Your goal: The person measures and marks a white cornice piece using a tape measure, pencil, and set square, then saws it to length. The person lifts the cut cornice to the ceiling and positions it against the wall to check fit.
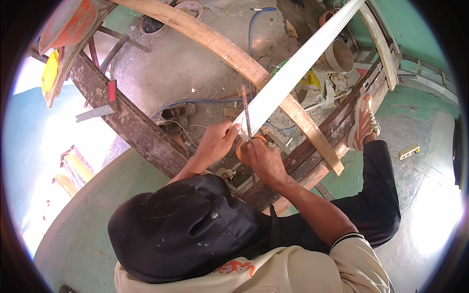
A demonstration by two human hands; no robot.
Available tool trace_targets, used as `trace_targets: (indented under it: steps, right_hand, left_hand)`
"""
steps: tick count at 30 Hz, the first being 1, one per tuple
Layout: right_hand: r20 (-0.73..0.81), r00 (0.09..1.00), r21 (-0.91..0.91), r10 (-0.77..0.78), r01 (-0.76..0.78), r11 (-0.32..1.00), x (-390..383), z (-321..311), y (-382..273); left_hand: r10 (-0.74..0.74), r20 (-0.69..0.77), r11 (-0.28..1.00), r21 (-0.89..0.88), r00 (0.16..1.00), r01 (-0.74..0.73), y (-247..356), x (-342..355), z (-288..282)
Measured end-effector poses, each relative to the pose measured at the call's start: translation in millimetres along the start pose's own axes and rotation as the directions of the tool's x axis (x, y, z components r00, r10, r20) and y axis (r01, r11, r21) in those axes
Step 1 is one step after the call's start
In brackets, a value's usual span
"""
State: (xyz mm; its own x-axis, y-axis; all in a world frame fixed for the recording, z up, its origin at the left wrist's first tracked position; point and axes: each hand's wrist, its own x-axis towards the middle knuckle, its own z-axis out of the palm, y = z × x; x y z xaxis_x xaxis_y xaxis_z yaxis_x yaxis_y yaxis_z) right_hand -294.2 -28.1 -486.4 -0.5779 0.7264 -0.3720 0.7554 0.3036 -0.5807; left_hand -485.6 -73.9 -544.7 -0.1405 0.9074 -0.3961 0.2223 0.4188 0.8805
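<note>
A long white ribbed strip (303, 61) slants from the far upper right down to my hands, lying across a wooden plank (234, 51). My left hand (215, 142) is closed on its near end, fingers pressed against the edge. Closed around a thin, rusty, flat bar (245, 110), my right hand (267, 162) sits just right of that end. The bar crosses over the strip's near end; whether it has saw teeth is too small to tell. An orange rounded thing (242, 152) shows beside my right fingers, partly hidden by them.
Dark wooden beams (129, 115) run on the left and right. A red-handled try square (105, 105) rests on the left one, with an orange basin (68, 24) farther up. Below lie a blue hose (250, 34), buckets (338, 56) and debris. A shoe (362, 122) braces at right.
</note>
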Motion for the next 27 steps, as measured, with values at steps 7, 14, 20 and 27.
trace_targets:
  steps: [7,14,20,27]
  right_hand:
    - [-0.014,1.000,0.024,-0.020,0.020,1.000,0.7,3.8,1.8]
    - [-0.013,1.000,0.046,-0.023,0.024,0.999,-4.0,4.7,3.8]
    - [-0.012,0.998,0.030,-0.057,0.057,0.998,-6.3,7.9,7.3]
    - [0.016,0.998,0.039,-0.054,0.054,0.998,-8.6,11.9,14.2]
  left_hand:
    - [0.011,-0.025,1.000,-0.001,1.000,-0.011,2.0,-0.8,1.1]
    - [-0.044,-0.017,0.996,-0.084,0.999,0.042,5.6,-1.8,2.5]
    - [-0.049,0.020,0.994,-0.092,0.999,0.050,-1.4,-0.1,3.6]
    - [-0.054,0.031,0.989,-0.135,0.998,0.057,1.9,0.2,2.0]
